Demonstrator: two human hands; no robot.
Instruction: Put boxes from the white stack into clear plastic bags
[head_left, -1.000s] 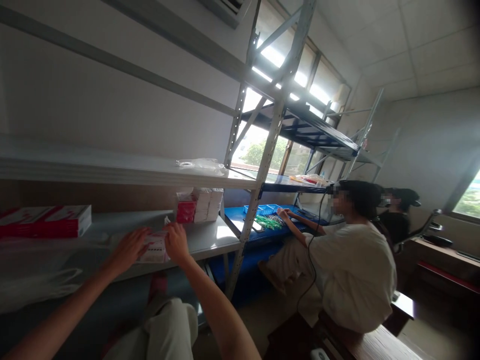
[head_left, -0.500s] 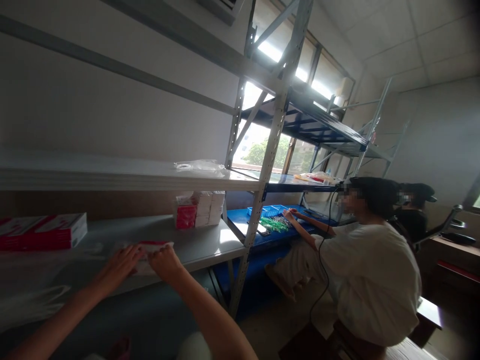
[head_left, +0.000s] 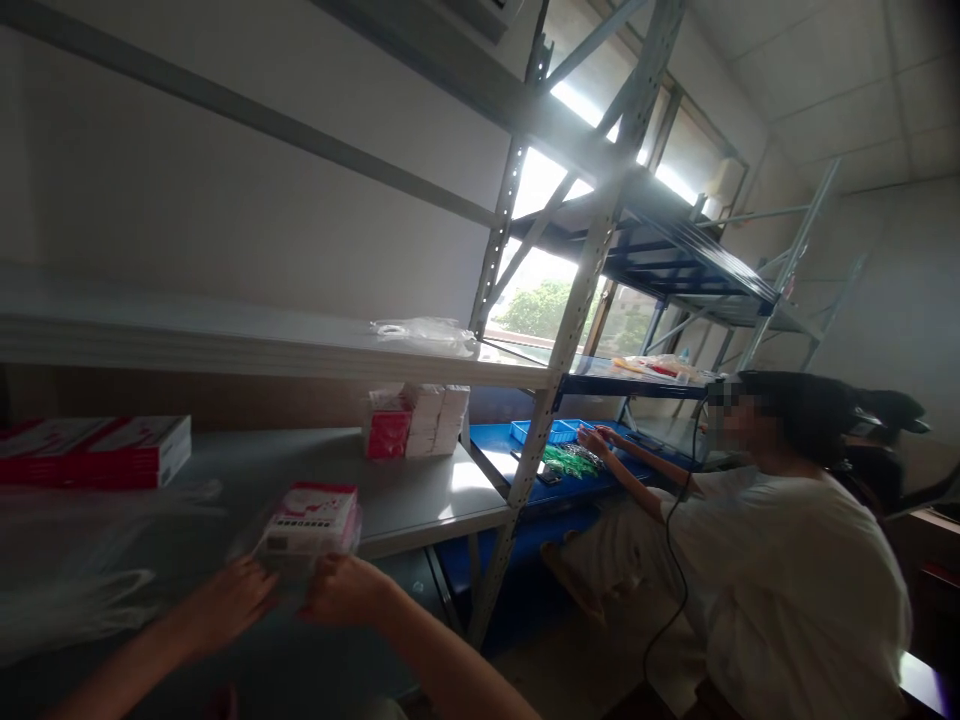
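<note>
Red-white box (head_left: 319, 512) in clear plastic bag (head_left: 294, 564), lying on gray shelf (head_left: 409, 497). Left hand (head_left: 247, 588), right hand (head_left: 336, 588) just off box's near side, both apparently closed on bag, set apart probably to hold it taut. Knuckles up, forearms (head_left: 431, 635) slanting in. Red-white cartons (head_left: 97, 452) left of box; wrapped stack (head_left: 427, 420) behind it, rightward.

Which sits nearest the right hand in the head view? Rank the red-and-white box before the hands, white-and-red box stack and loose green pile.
1. Red-and-white box: just beyond the right hand, slightly left.
2. White-and-red box stack: farther, to the right, on the grey shelf.
3. Loose green pile: farthest, well right, on the blue shelf.
</note>
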